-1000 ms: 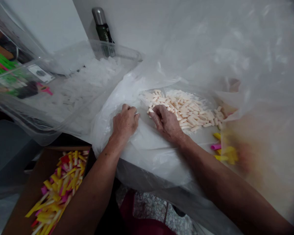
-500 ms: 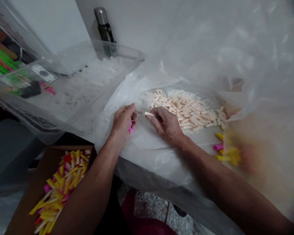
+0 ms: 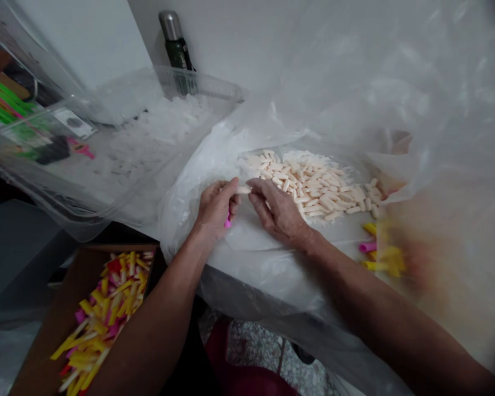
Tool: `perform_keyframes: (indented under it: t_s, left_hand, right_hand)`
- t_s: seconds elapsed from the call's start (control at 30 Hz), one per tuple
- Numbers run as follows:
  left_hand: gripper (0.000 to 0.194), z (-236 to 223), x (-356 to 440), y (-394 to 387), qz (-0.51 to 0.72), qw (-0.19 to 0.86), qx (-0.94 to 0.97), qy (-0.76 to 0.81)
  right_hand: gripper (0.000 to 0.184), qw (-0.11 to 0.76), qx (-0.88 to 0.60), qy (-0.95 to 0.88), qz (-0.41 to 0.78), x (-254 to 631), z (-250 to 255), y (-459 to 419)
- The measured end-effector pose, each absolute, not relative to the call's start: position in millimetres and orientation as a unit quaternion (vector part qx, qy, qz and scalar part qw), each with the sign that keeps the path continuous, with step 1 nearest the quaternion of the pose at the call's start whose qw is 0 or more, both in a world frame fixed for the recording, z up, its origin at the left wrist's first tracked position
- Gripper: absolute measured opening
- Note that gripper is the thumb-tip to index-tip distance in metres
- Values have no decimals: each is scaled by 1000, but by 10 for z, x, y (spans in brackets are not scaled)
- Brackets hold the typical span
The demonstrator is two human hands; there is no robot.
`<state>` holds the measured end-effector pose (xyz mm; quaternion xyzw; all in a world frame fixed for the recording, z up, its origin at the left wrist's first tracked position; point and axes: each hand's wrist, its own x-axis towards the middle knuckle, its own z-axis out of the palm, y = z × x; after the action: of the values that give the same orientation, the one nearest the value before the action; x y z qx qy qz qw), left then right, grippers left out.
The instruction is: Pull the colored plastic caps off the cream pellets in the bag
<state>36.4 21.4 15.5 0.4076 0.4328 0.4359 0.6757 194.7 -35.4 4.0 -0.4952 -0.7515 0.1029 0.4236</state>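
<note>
Both hands meet above the plastic sheet (image 3: 247, 236). My left hand (image 3: 218, 206) is closed around a small clear tube, now mostly hidden by the fingers. A pink plastic tube (image 3: 227, 221) sticks out below the same fingers; whether it joins the clear one I cannot tell. A short cream-coloured stick (image 3: 243, 190) spans the gap between the two hands, one end at the left fingertips. My right hand (image 3: 278, 212) pinches its other end between thumb and forefinger. Just behind that hand lies a pile of similar cream sticks (image 3: 322, 187) with powder around them.
A clear plastic bin (image 3: 94, 217) at left holds many small clear pieces (image 3: 160, 126). Below it, a cardboard box (image 3: 45, 335) contains yellow, pink and red tubes (image 3: 103, 308). More tubes (image 3: 381, 258) lie at right, partly under plastic. A thermos (image 3: 175, 47) stands behind.
My left hand has moved a little right, toward my right hand. The cream stick, apart from the clear tube before, now reaches the left fingertips.
</note>
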Motion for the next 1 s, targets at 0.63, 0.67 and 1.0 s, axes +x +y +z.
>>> perform_keyframes:
  t_s: [0.63, 0.67, 1.0]
  left_hand:
    - [21, 289, 314, 267, 356, 852, 212, 320]
    - [21, 290, 311, 263, 356, 852, 211, 320]
    - [22, 200, 325, 236, 373, 840, 235, 315]
  right_hand:
    - [17, 345, -703, -620, 45, 2902, 642, -727]
    - [18, 282, -729, -621, 55, 3038, 679, -817]
    - [24, -112, -836, -533, 71, 3554, 622, -1675]
